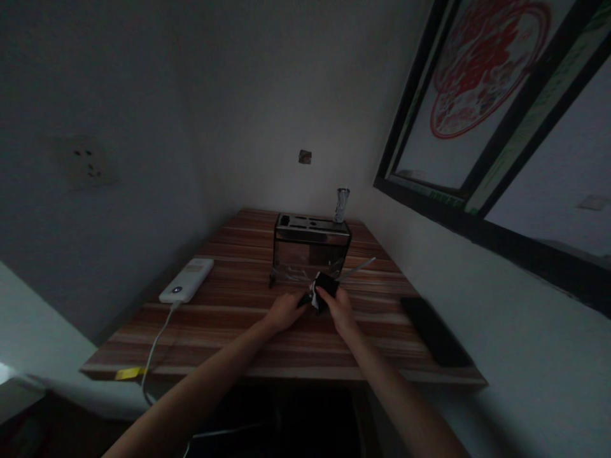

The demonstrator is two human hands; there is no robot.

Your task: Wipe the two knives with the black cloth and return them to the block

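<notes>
My left hand (285, 310) is closed round the dark handle of what looks like a knife (357, 270), its long, thin, pale blade pointing up and to the right. My right hand (340, 305) pinches a black cloth (326, 284) with a whitish edge, folded round the blade close to the handle. The cloth covers the middle of the blade. Just beyond both hands stands a knife rack (312, 235) with a dark frame, a slotted top and see-through sides. The dim light hides the blade's exact shape.
A white power bank (187, 280) with a cable (155, 343) lies on the left of the striped wooden table (229, 337). A black phone-like slab (435, 331) lies at right. Behind the rack stands a clear, ridged glass (342, 205). Walls enclose the table; a framed window (429, 191) hangs right.
</notes>
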